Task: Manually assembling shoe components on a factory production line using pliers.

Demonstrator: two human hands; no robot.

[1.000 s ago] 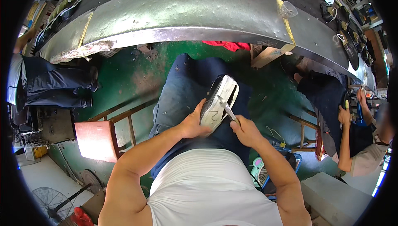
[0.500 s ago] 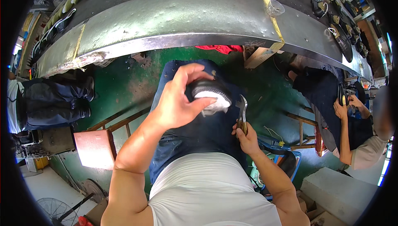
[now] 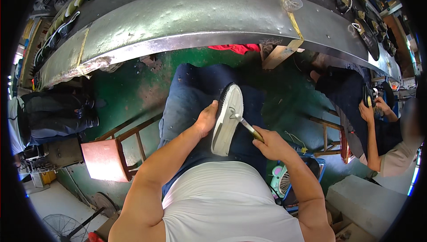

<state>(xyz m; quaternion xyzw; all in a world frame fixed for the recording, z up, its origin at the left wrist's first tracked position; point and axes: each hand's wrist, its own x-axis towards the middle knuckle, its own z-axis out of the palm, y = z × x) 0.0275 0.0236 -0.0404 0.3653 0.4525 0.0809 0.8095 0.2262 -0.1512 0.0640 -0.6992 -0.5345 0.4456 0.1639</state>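
Note:
My left hand (image 3: 207,118) is closed round the left edge of a shoe (image 3: 222,136) above my lap. Its pale, whitish underside faces up with the rounded end pointing away, and a dark stitched edge shows along its upper left. In my right hand (image 3: 272,144) is a hammer-like tool (image 3: 245,125) with a curved metal head and a yellowish-brown handle. The tool's head lies over the middle of the sole; I cannot tell whether it touches. My left fingertips are hidden behind the shoe.
Ahead runs a metal-edged workbench (image 3: 178,15) with a clear plastic cup (image 3: 292,3) and several dark shoes (image 3: 365,40) at the right. A wooden stool (image 3: 104,160) stands left, a mint-green fan (image 3: 280,182) by my right arm. A co-worker's hands (image 3: 368,111) hold a shoe at the right.
The shoe has come down and turned from end-on to lengthwise, sole up. My right hand has brought the tool up and left, from beside the lap to over the sole.

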